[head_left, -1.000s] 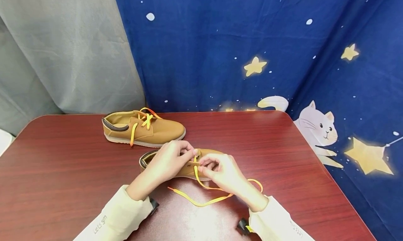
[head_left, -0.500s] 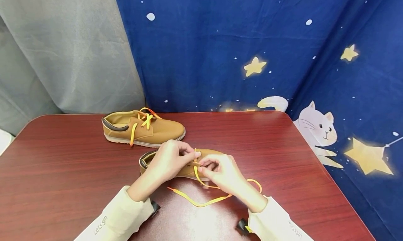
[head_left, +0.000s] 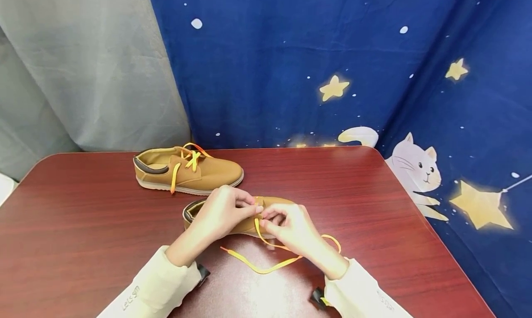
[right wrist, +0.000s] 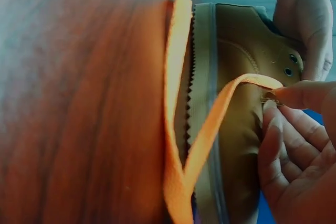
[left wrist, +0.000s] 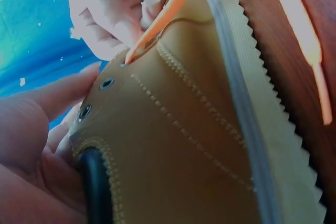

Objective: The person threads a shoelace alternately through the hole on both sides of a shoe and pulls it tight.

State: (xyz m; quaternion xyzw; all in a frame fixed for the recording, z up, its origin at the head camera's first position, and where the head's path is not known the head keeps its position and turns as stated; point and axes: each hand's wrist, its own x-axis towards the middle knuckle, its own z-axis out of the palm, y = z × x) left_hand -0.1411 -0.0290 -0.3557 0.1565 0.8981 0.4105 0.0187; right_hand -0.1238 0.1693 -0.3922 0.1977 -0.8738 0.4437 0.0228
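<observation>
A tan lace-up shoe point(head_left: 238, 228) lies on the table, toe to the right, under both hands. My left hand point(head_left: 222, 209) reaches over its opening, thumb and index finger together at the upper edge of the eyelet flap; other fingers are behind the flap in the left wrist view. My right hand point(head_left: 293, 225) pinches the flap's front corner between thumb and index finger, beside the threaded eyelet. From that eyelet a yellow-orange shoelace point(right wrist: 210, 129) runs down over the shoe's side. Two metal eyelets point(left wrist: 106, 83) farther back hold no lace. The lace's inner run is hidden by the fingers.
A matching tan shoe point(head_left: 212, 172) with yellow-orange lace crossed on it stands behind, to the left. The loose lace end point(head_left: 245, 262) curves over the reddish-brown table point(head_left: 91, 225) in front of the worked shoe. Grey and blue curtains point(head_left: 266, 69) hang behind the table.
My left thumb and fingertips have lowered slightly toward the flap's edge, covering lace that showed above it earlier. My right hand stays at the flap's corner. The view has shifted slightly.
</observation>
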